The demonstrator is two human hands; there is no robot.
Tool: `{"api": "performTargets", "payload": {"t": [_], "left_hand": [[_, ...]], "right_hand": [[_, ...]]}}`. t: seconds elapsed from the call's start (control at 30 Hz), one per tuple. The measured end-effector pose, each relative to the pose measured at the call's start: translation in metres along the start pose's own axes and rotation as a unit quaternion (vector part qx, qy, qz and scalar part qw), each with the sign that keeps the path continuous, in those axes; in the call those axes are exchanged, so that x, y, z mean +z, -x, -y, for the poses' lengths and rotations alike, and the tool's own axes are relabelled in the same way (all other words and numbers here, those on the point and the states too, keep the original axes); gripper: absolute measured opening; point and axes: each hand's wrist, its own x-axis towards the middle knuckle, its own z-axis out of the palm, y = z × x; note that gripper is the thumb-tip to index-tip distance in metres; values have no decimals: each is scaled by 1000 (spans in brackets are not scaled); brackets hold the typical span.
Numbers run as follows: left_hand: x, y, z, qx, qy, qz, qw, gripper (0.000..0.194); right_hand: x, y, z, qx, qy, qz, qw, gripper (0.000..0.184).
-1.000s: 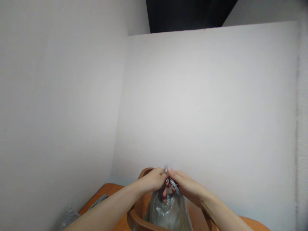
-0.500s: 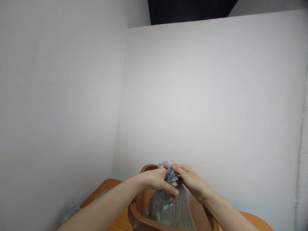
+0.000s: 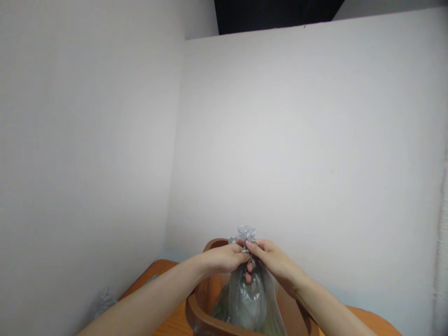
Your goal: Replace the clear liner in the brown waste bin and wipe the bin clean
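Note:
A clear plastic bag (image 3: 249, 298) stands in a brown wooden bowl (image 3: 199, 310) on an orange-brown table (image 3: 157, 273). Something greenish shows dimly through the bag. My left hand (image 3: 224, 258) and my right hand (image 3: 271, 259) meet at the bag's gathered neck, fingers pinched on the bunched plastic. A crumpled tuft of the bag (image 3: 245, 232) sticks up above my fingers.
White walls meet in a corner close behind the table. More crumpled clear plastic (image 3: 105, 302) lies at the table's left edge. A dark opening (image 3: 273, 14) shows above the far wall.
My hands have shifted on the bag's neck: the left thumb that lay over the plastic has drawn back, and the tuft now stands taller above my fingers.

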Motion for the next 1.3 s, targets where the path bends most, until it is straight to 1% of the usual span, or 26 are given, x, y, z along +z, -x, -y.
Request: {"api": "performTargets", "payload": {"t": [0.1, 0.2, 0.27, 0.33, 0.4, 0.53, 0.6, 0.67, 0.7, 0.73, 0.77, 0.8, 0.83, 0.9, 0.97, 1.0, 1.03, 1.13, 1.17, 1.23, 1.27, 1.3], "left_hand": [[-2, 4, -5, -15, 4, 37, 999, 38], [-4, 6, -9, -28, 8, 74, 997, 27], [-3, 5, -8, -37, 23, 84, 996, 20], [-2, 3, -5, -43, 45, 69, 996, 10], [1, 1, -2, -49, 60, 42, 996, 6], [3, -1, 2, -60, 57, 6, 997, 13], [2, -1, 3, -63, 49, -16, 997, 19], [0, -1, 4, -66, 41, -43, 996, 23], [-1, -2, 6, -68, 35, -57, 995, 23], [-2, -4, 7, -70, 29, -70, 995, 24], [-4, -5, 9, -75, 22, -80, 994, 24], [-5, -7, 11, -83, 14, -89, 993, 23], [-6, -8, 12, -91, 5, -97, 991, 22], [-8, -10, 14, -107, -12, -114, 988, 21], [-7, -9, 11, -118, -24, -125, 985, 21], [-6, -7, 7, -120, -26, -122, 985, 21], [-5, -4, 3, -120, -27, -113, 986, 20], [-3, 6, -13, -105, -20, -67, 992, 18], [-3, 9, -18, -96, -20, -55, 994, 23], [-4, 14, -24, -76, -36, -51, 995, 43], [-5, 15, -25, -63, -57, -61, 995, 52], [-6, 15, -25, -48, -85, -80, 992, 57]], "right_hand": [[-5, -2, -3, 3, -57, -23, 998, 48], [-10, -2, -3, -18, -91, -65, 994, 39], [-11, -1, -3, -14, -93, -72, 993, 42], [-10, 1, -2, -3, -89, -66, 994, 51], [-8, 2, -2, -2, -76, -57, 995, 51], [-4, 4, -1, -20, -20, -38, 999, 35], [-4, 5, 2, -47, 24, -34, 998, 30], [-4, 6, 6, -86, 75, -38, 993, 19], [-4, 8, 8, -107, 119, -43, 986, 14], [-3, 10, 11, -126, 178, -49, 975, 13], [-1, 12, 13, -140, 246, -55, 958, 15], [1, 15, 14, -148, 319, -62, 934, 18], [3, 17, 15, -148, 393, -68, 905, 21], [7, 20, 15, -127, 522, -70, 841, 22], [10, 20, 14, -97, 611, -62, 783, 23], [11, 20, 14, -85, 638, -60, 763, 24], [11, 19, 14, -77, 654, -60, 750, 24], [10, 17, 17, -73, 670, -78, 734, 20], [10, 17, 18, -75, 675, -84, 729, 19], [9, 19, 20, -83, 682, -88, 721, 17], [10, 21, 21, -89, 683, -86, 719, 16], [10, 23, 21, -98, 684, -81, 718, 16]]}}
